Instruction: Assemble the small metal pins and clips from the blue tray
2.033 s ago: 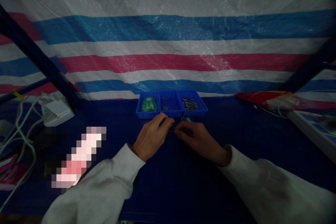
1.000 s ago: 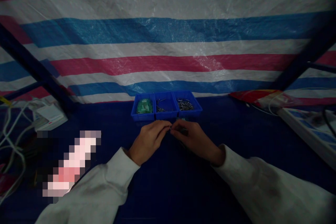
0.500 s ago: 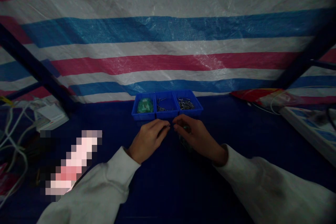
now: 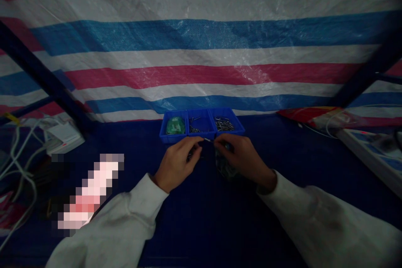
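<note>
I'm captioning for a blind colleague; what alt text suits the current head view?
A person's left hand and right hand nearly meet above a dark blue table, a small thin piece showing between them. Beyond, three blue bins hold, left to right, a green bundle, some metal pieces and a larger pile.

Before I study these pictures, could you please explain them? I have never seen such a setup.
There is no robot: a person works with bare hands. One camera, worn on the head, took every picture, looking forward and down. On the dark table stands a blue tray with three compartments: a green bundle at left, many thin metal pieces at right, fewer in the middle. Behind hangs a striped sheet. A thin shiny piece shows between the left hand and the right hand; which grips it I cannot tell. A dark object beneath the right hand is too unclear to name.
</note>
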The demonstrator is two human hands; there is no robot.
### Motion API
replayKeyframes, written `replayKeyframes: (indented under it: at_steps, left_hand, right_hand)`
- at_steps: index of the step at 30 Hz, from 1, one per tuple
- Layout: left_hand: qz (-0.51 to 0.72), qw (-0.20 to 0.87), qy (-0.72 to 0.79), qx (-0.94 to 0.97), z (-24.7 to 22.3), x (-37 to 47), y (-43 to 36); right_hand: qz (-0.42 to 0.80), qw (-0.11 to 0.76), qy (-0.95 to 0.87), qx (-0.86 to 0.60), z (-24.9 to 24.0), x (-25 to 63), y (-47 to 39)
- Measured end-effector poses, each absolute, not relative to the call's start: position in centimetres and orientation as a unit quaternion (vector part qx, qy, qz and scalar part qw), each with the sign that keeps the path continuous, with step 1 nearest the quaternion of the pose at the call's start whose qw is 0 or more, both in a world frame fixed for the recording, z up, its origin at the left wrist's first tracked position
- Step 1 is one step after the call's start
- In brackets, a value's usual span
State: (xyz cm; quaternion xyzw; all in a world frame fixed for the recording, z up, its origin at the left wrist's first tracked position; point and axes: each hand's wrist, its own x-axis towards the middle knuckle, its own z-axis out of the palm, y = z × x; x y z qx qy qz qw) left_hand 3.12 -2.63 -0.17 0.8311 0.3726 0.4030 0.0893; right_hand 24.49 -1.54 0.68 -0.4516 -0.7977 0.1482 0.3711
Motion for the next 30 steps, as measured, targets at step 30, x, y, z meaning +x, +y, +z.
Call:
replayKeyframes:
  at_steps: [30]
  left_hand:
    - [0.368,-0.017,0.484,0.794,0.8,1.2,-1.2]
  right_hand:
    - [0.034,0.208,-0.939,-0.273,-1.3,23.4,-2.5]
